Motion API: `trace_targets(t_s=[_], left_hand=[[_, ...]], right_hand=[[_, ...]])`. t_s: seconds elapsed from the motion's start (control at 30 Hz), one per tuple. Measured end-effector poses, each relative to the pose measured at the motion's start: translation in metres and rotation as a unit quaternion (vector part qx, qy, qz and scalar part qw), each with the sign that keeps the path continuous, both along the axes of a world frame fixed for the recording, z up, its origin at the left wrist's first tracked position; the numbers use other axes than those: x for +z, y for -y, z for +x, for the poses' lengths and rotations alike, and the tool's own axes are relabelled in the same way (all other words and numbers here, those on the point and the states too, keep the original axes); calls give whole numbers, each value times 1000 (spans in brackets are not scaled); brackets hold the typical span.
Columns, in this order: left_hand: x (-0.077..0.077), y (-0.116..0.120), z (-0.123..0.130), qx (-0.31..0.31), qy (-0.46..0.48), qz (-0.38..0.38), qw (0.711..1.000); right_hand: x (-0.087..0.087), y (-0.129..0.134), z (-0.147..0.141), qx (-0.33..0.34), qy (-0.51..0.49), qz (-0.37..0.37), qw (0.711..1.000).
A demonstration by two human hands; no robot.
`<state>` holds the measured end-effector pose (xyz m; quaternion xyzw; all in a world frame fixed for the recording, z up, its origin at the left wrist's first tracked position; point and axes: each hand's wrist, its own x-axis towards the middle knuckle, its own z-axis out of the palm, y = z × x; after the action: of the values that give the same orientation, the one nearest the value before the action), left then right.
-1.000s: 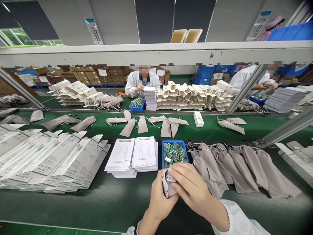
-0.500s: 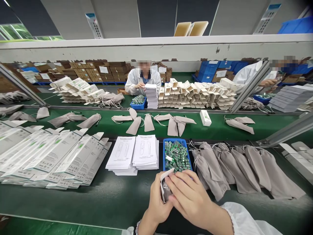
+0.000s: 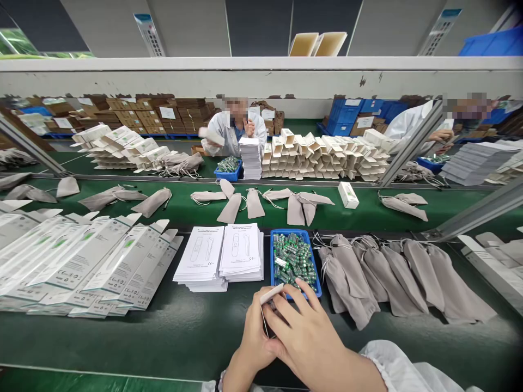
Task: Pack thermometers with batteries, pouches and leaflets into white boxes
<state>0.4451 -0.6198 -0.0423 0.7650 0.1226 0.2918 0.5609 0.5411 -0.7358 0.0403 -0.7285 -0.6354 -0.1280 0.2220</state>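
Note:
A small open box, its flap raised, is in my left hand, whose fingers wrap round its left side. My right hand lies over the box's opening and right side, fingers bent and partly spread against it. Its contents are mostly hidden by my fingers. Just beyond my hands is a blue tray of green and silver batteries. Left of the tray are two stacks of printed leaflets. Grey drawstring pouches lie in a row to its right.
White boxes with open flaps are piled at the left. On the green belt behind are loose pouches and a white box. Metal posts rise at both sides. Across the belt, a person sits behind more boxes.
My right hand has shifted over the box opening and covers more of the inside. Pouches on the belt have moved slightly right. The person opposite has raised a hand and moved a pale item left.

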Motion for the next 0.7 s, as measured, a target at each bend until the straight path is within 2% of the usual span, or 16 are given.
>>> trace_targets(t_s=[0.07,0.13,0.2,0.23,0.3,0.4,0.47,0.5,0.53,0.6,0.7], left_hand=[[-1,-1,0,-19,3,-5,1000],[2,-2,0,-26,-6,-4,1000],[6,-2,-1,-27,-28,-3,999],[9,-3,-1,-32,-42,-5,999],[13,-4,-2,-53,-65,-11,996],[15,-7,-3,-68,-96,-21,993],[13,-8,-4,-53,-105,-32,993],[11,-8,-3,-42,-103,-38,993],[10,-8,-3,-30,-99,-42,994],[7,-7,-1,-8,-83,-44,996],[7,-6,2,10,-65,-41,997]], right_hand=[[12,5,9,33,-36,10,999],[23,6,29,54,-99,75,991],[21,-2,54,21,-132,138,981],[14,-10,67,-16,-116,138,983],[-11,-32,88,-46,-49,23,997],[-55,-63,106,-61,19,-110,992],[-72,-74,110,-60,25,-136,988],[-74,-76,110,-55,24,-137,989],[-71,-74,110,-48,18,-128,990],[-56,-63,109,-40,-31,-70,996],[-18,-32,97,-27,-171,106,979]])
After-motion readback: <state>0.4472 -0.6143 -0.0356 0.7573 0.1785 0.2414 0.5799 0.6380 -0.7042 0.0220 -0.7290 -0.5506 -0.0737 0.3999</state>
